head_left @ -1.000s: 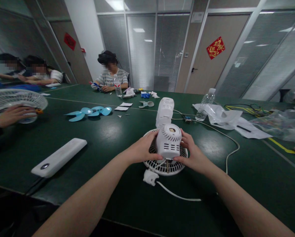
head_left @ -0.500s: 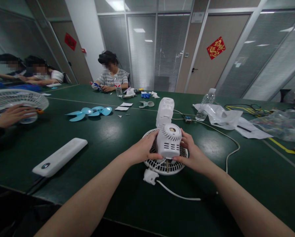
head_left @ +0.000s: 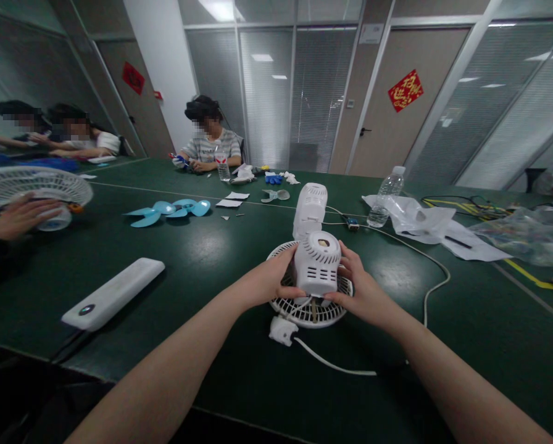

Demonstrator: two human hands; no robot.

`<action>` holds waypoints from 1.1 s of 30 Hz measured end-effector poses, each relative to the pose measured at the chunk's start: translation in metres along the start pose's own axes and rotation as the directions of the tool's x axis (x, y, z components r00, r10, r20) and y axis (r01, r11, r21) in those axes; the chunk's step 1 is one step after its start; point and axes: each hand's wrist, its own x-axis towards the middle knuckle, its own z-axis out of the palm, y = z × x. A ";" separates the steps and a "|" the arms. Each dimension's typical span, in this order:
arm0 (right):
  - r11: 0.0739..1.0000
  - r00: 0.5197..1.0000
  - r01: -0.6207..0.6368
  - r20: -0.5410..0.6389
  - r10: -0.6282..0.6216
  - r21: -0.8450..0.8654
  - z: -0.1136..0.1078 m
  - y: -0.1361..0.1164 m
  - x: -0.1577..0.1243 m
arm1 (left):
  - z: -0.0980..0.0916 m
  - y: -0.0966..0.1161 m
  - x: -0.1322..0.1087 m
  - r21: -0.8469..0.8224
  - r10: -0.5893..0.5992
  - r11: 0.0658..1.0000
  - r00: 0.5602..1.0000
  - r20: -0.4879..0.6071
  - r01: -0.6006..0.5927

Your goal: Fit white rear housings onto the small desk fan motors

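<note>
Both my hands clasp a white plastic motor housing with vent slots, one from each side. My left hand has its thumb and fingers pressed against the left side. On the opposite side, my right hand curls round the housing, thumb near its lower edge. Beneath it lies a round white fan grille, partly covered by the housing and hands. A white slotted stand piece sits just behind. In front of the grille, a small white plastic part rests on the table, joined to a white cable.
A white power bank lies left, with light-blue fan blades beyond it. Water bottles, plastic bags and papers are farther back. At far left a co-worker's hand touches another fan grille. Other people sit across the table.
My hands and the housing stay practically still. At the left, the co-worker's hand has shifted slightly on the other grille.
</note>
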 end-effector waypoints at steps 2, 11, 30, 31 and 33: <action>1.000 1.000 -0.001 -0.003 0.001 -0.005 0.001 0.000 0.000 | 0.000 0.000 0.000 0.001 -0.007 1.000 1.000 -0.004 0.007; 0.999 0.999 -0.045 0.026 0.045 -0.013 -0.006 -0.008 -0.001 | -0.002 -0.002 -0.001 0.020 -0.020 1.000 1.000 0.005 0.019; 0.985 1.000 -0.010 -0.022 0.006 -0.171 -0.007 -0.001 -0.001 | -0.005 -0.010 -0.003 0.090 -0.012 0.996 0.998 0.060 0.007; 0.986 1.000 -0.002 -0.025 -0.002 -0.165 -0.006 0.001 -0.001 | -0.004 -0.010 -0.003 0.096 -0.004 0.995 0.999 0.049 -0.001; 0.989 0.999 0.008 -0.030 -0.013 -0.150 -0.003 0.006 -0.001 | -0.003 -0.011 -0.003 0.105 0.007 0.994 1.000 0.025 -0.010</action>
